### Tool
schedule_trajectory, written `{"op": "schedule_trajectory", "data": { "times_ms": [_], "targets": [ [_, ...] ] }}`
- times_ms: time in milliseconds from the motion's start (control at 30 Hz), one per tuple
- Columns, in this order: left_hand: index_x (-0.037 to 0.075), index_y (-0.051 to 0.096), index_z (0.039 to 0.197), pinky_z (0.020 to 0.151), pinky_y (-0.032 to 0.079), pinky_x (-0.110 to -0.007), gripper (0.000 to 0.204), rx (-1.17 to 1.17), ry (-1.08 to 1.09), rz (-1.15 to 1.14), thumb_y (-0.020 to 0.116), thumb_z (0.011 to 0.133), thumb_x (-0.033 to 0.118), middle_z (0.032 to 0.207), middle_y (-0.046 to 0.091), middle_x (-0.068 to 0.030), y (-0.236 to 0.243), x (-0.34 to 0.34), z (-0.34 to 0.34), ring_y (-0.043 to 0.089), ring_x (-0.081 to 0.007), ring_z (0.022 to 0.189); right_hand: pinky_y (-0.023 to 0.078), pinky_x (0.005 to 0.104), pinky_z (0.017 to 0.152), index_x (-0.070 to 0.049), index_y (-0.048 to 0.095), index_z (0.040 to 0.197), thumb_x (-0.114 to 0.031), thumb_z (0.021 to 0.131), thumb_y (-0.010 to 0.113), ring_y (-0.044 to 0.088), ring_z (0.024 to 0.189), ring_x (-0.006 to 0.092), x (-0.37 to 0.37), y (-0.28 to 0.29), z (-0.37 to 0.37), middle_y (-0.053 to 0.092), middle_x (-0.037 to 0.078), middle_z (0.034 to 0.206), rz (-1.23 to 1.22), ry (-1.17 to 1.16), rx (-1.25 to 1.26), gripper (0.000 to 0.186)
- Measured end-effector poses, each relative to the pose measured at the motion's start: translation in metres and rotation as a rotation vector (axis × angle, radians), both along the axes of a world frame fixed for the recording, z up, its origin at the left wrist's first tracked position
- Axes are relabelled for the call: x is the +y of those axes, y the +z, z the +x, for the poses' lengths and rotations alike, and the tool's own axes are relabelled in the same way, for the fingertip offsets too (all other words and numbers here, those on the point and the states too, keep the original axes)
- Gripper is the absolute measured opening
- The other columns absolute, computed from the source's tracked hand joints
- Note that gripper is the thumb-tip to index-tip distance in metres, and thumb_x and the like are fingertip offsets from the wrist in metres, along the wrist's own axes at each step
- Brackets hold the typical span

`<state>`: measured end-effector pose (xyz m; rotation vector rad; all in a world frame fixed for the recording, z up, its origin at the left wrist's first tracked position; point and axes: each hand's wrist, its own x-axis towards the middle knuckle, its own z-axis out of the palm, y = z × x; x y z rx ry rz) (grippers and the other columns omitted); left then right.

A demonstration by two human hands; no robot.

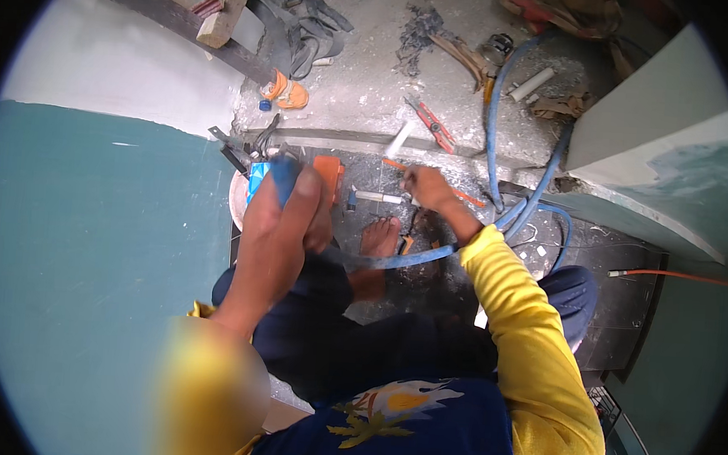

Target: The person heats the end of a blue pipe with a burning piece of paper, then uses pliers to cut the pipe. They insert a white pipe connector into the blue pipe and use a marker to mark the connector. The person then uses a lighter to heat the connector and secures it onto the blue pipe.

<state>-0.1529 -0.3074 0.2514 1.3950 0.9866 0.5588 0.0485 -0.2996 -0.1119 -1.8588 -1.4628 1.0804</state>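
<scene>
Yellow sleeve (208,393) was nearest; left hand (285,223) wrapped fingers around blue hose (412,257); about right hand (427,187) fingers, I could not tell.

No lettering, number or sign can be read. The near dark blue shirt (459,438) bears a picture print (399,401) in white, yellow and green, without legible words; on the blue hose (412,258), no marking can be made out.
</scene>
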Motion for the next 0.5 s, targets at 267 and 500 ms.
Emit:
{"op": "schedule_trajectory", "data": {
  "times_ms": [267, 500],
  "targets": [
    [0.005, 0.055, 0.11, 0.069, 0.041, -0.025, 0.008, 0.18, -0.096, 0.226, 0.055, 0.112, 0.013, 0.089, 0.051, 0.0024, -0.017, -0.025, -0.031, 0.045, -0.0067, 0.079, 0.057, 0.0505, 0.093, -0.007, 0.066, 0.121, -0.014, 0.098, 0.057, 0.07, 0.113, 0.0354, 0.03, -0.069, -0.096, 0.071, 0.019, 0.114, 0.176, 0.273, -0.507, 0.026],
    [0.004, 0.056, 0.111, 0.07, 0.046, -0.027, 0.012, 0.096, -0.027, 0.093, 0.057, 0.112, 0.016, 0.088, 0.059, -0.001, -0.028, -0.008, -0.049, 0.055, -0.0079, 0.079, 0.055, 0.0394, 0.088, -0.003, 0.073, 0.105, -0.008, 0.081, 0.082, 0.07, 0.1, 0.0269, -0.018, 0.09, -0.028, 0.071, 0.013, 0.102, 0.229, 0.075, 0.286, 0.025]
  ]
}}
